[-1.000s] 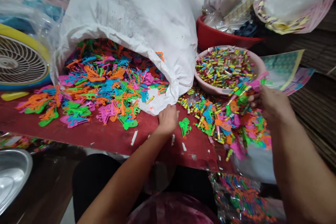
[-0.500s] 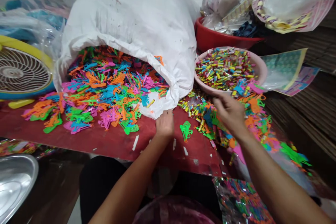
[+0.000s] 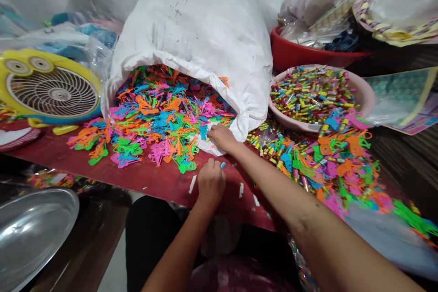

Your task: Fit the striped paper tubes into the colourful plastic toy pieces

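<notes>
A big white sack [image 3: 205,23] lies on the red table [image 3: 150,180], its mouth spilling a heap of colorful plastic pieces [image 3: 164,118]. At the sack's lower lip, my right hand [image 3: 222,138] has its fingers closed at a blue piece. My left hand [image 3: 212,178] is closed just in front of it, over the table, with a small light-blue end poking out beside the fingers. A pink basin [image 3: 364,96] full of small yellow, red and blue tubes stands right of the sack. More tubes and plastic pieces [image 3: 349,159] lie before it.
On the left stands a yellow and blue fan [image 3: 59,93], with a metal basin [image 3: 37,232] below. Behind the pink basin is a red basin [image 3: 308,52] holding plastic bags. Printed sheets [image 3: 404,96] lie at the right.
My right hand has moved left from the pink basin's front edge to the sack's lip. My left hand has drawn back slightly from the lip. The green piece near it is gone from its spot. The view has shifted left.
</notes>
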Motion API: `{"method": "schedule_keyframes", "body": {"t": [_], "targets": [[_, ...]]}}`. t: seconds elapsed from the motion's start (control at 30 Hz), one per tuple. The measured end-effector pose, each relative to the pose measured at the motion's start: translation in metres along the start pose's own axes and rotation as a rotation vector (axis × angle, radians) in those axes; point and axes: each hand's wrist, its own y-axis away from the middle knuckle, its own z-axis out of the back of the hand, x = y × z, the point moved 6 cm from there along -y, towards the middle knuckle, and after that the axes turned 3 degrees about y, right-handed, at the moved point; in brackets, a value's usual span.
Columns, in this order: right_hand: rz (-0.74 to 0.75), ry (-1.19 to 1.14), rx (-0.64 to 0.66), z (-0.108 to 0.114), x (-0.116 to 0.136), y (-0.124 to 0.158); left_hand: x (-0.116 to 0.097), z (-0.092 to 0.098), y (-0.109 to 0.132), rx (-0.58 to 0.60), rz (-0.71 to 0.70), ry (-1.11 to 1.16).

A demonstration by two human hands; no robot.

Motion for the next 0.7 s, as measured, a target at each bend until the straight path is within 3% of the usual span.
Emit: {"method": "schedule_keyframes", "body": {"t": [0.17, 0.4, 0.53, 0.7], "targets": [[0.026, -0.012, 0.010, -0.005, -0.003, 0.008, 0.003, 0.001, 0.001, -0.018, 0.027, 0.138], [-0.038, -0.074, -0.058, 0.001, 0.009, -0.003, 0.029, 0.001, 0.012, -0.125, 0.195, 0.928], [-0.109, -0.103, -0.100, -0.004, 0.020, -0.021, 0.040, -0.009, 0.011, -0.129, 0.299, 1.233], [-0.110, -0.160, -0.172, 0.005, 0.011, -0.021, 0.047, -0.009, 0.010, -0.194, 0.476, 1.550]]}}
